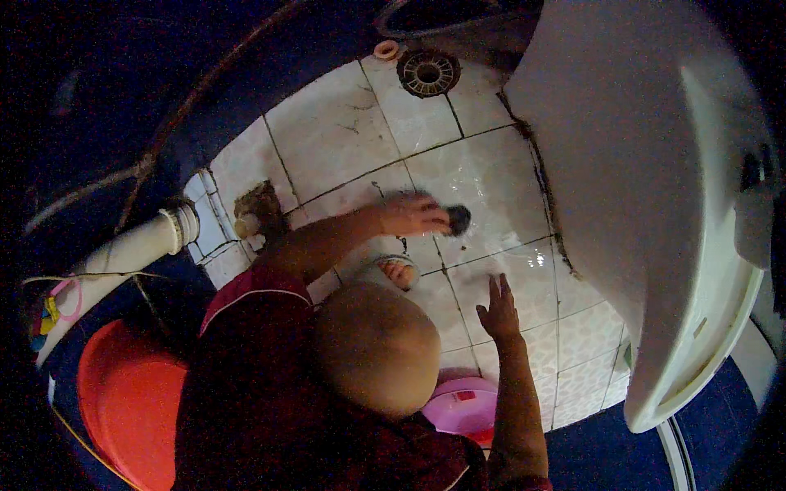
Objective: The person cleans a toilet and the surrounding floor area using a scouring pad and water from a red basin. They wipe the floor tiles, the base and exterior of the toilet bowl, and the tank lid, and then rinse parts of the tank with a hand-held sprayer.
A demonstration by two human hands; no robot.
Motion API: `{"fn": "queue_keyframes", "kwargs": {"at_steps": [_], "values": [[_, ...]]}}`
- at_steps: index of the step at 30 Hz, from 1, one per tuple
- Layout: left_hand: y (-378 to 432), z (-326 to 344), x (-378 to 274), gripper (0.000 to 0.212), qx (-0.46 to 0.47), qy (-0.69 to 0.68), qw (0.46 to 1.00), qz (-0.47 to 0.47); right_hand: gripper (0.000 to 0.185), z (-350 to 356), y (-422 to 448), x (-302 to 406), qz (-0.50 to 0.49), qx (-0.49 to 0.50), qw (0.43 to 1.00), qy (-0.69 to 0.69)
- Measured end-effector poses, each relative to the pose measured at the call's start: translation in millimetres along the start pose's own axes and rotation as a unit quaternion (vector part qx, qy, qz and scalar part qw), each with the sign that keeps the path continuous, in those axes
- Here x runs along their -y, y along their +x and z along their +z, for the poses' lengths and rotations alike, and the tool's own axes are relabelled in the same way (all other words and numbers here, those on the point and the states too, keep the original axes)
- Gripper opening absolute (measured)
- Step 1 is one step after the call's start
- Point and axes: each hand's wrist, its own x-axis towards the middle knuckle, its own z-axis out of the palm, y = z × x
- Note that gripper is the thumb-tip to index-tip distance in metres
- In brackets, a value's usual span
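Observation:
My left hand [414, 215] reaches out low over the white floor tiles [334, 132], its fingers closed around a small dark object [457, 220]. The object is at the tile surface, blurred, and I cannot tell whether it is a brush or a pad. Glare shows wet tile around it. My right hand [501, 310] holds nothing; its fingers point forward, thumb apart, over the tiles to the right. A faint shadow lies by its fingertips. Between my arms are my bent bare knee [381, 350] and, just past it, my foot [400, 273].
A white ceramic fixture, apparently a washbasin [712, 344], rises at right. A round drain grate [428, 73] and a ring [386, 50] lie at the top. A pink basin [463, 408] is below; a red plastic tub [132, 399] and white pipe [123, 270] stand left.

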Motion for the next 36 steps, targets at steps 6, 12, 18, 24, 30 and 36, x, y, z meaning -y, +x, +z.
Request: {"fn": "queue_keyframes", "kwargs": {"at_steps": [6,12,18,24,30,36], "values": [[-35.5,-65.8,64.0,0.031,-0.275,0.054,0.88,-0.384,0.068,3.1,-3.6,-8.5,-0.038,0.02,0.999,0.026],[-170.4,-62.6,89.7,0.036,-0.479,0.074,0.696,-0.53,0.066,-0.5,0.0,-9.5,-0.047,0.03,0.998,0.039],[-111.3,-14.6,120.2,0.033,-0.462,0.318,0.633,-0.534,0.064,-7.2,1.3,-3.6,-0.023,0.075,0.994,0.072],[13.2,-61.2,120.9,0.039,-0.451,0.011,0.754,-0.478,0.061,-5.5,1.0,-15.4,-0.017,0.097,0.995,0.021],[-128.0,-58.2,147.5,0.033,-0.617,0.067,0.636,-0.458,0.055,-1.7,-3.3,-5.2,-0.04,0.05,0.998,0.002],[-62.2,-29.3,129.4,0.041,-0.343,0.164,0.697,-0.608,0.049,2.6,-3.3,0.9,-0.013,0.041,0.999,0.027]]}}
